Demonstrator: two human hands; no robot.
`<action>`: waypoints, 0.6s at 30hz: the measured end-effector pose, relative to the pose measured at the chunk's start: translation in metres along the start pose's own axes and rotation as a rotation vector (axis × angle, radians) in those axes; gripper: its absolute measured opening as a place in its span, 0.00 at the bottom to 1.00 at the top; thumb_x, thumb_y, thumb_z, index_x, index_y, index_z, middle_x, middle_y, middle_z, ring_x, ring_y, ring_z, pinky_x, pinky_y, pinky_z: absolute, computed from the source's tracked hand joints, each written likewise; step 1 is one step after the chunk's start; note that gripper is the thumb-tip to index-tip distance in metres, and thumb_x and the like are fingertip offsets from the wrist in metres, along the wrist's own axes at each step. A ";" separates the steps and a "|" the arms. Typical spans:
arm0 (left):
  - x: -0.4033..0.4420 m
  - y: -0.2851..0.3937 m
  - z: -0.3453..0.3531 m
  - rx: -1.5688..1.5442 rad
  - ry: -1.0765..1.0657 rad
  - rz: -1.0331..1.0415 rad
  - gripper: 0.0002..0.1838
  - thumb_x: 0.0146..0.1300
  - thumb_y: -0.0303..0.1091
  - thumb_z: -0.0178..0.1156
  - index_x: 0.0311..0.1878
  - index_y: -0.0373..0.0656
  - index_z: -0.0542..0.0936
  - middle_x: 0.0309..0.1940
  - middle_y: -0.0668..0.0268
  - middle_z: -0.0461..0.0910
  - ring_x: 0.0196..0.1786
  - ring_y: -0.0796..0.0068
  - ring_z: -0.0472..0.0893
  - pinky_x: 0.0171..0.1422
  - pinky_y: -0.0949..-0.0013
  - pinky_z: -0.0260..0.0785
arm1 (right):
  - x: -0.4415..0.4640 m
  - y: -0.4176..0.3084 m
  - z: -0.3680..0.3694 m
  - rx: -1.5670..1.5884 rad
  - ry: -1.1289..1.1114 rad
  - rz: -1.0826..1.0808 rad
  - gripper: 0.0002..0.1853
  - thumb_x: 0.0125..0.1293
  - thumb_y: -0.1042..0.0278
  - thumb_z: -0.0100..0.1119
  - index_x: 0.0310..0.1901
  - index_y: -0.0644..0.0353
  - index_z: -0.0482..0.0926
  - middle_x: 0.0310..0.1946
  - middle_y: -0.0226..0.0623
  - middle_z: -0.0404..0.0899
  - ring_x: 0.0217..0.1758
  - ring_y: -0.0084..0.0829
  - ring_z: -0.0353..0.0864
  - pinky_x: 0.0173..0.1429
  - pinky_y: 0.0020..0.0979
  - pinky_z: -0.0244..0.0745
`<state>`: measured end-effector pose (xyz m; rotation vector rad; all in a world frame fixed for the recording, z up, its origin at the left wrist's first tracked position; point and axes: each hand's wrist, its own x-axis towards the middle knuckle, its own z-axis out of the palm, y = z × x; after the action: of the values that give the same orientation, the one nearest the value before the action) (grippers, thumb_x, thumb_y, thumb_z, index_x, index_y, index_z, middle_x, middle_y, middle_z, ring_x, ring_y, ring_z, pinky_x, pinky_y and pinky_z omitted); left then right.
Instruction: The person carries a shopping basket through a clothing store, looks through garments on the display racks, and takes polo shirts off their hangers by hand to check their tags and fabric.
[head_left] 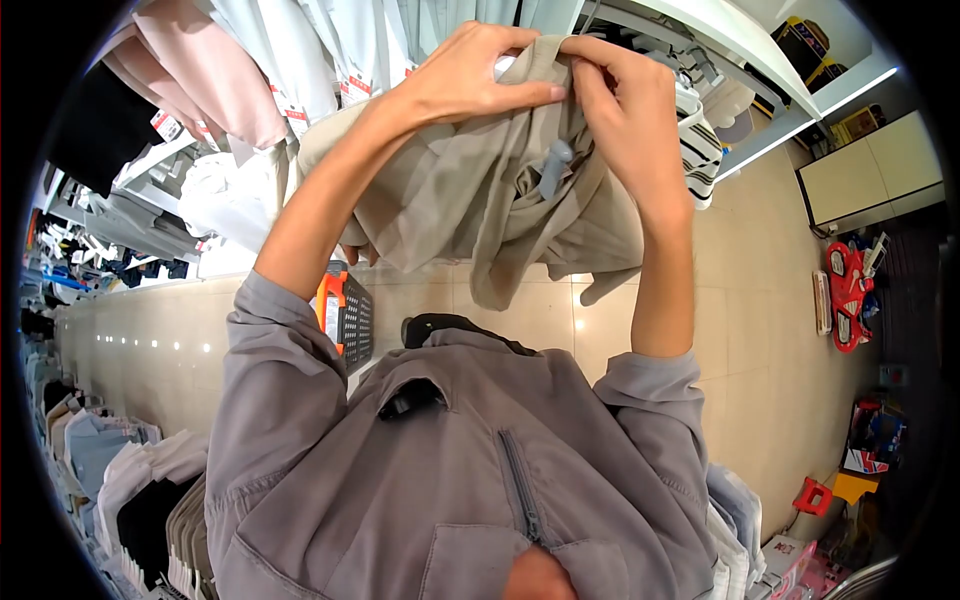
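Note:
A beige garment (430,190) hangs bunched and folded in front of me, its lower edges loose above the floor. My left hand (478,75) grips its top edge, thumb on the near side and fingers mostly behind the cloth. Close beside it, my right hand (630,115) has its fingers curled on the same top edge. A small grey-blue plastic piece (553,168) sticks out among the folds below my hands; its kind I cannot make out. Whether the garment is trousers or a top is hidden by the folds.
Pale and pink clothes (205,65) with price tags hang at upper left. A white shelf frame (780,60) stands upper right near a striped garment (700,135). A dark basket (352,315) with orange parts is at my left. A red toy (850,295) lies far right.

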<state>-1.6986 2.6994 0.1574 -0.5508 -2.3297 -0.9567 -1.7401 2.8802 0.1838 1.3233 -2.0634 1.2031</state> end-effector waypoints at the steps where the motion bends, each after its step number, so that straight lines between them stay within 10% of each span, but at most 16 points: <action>1: 0.000 0.002 0.001 -0.035 0.023 -0.001 0.26 0.53 0.49 0.63 0.45 0.33 0.80 0.28 0.48 0.79 0.30 0.57 0.75 0.40 0.60 0.67 | 0.002 0.003 -0.002 0.089 -0.046 0.071 0.11 0.58 0.74 0.50 0.39 0.66 0.81 0.20 0.48 0.75 0.20 0.39 0.74 0.31 0.34 0.69; 5: 0.000 -0.001 0.000 0.021 -0.032 -0.083 0.20 0.56 0.43 0.59 0.43 0.35 0.80 0.31 0.47 0.80 0.34 0.52 0.79 0.42 0.59 0.68 | -0.007 0.010 -0.001 0.201 -0.132 0.183 0.12 0.64 0.74 0.51 0.45 0.66 0.82 0.24 0.30 0.77 0.26 0.18 0.72 0.32 0.22 0.69; 15: 0.004 -0.002 -0.010 0.074 -0.123 -0.253 0.18 0.61 0.39 0.57 0.48 0.35 0.79 0.34 0.55 0.81 0.39 0.68 0.78 0.52 0.66 0.69 | -0.093 0.009 0.014 0.285 0.113 0.535 0.07 0.59 0.73 0.59 0.37 0.66 0.83 0.22 0.32 0.78 0.25 0.16 0.74 0.26 0.21 0.68; 18: 0.012 0.004 -0.004 0.033 -0.051 -0.175 0.12 0.55 0.33 0.54 0.36 0.33 0.78 0.24 0.52 0.76 0.29 0.70 0.75 0.38 0.65 0.68 | -0.098 -0.001 0.039 0.095 0.156 0.481 0.14 0.56 0.64 0.66 0.39 0.66 0.80 0.22 0.37 0.77 0.24 0.26 0.75 0.28 0.29 0.70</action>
<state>-1.7041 2.7014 0.1691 -0.3669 -2.4671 -0.9906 -1.6895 2.8995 0.0931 0.7530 -2.3023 1.5611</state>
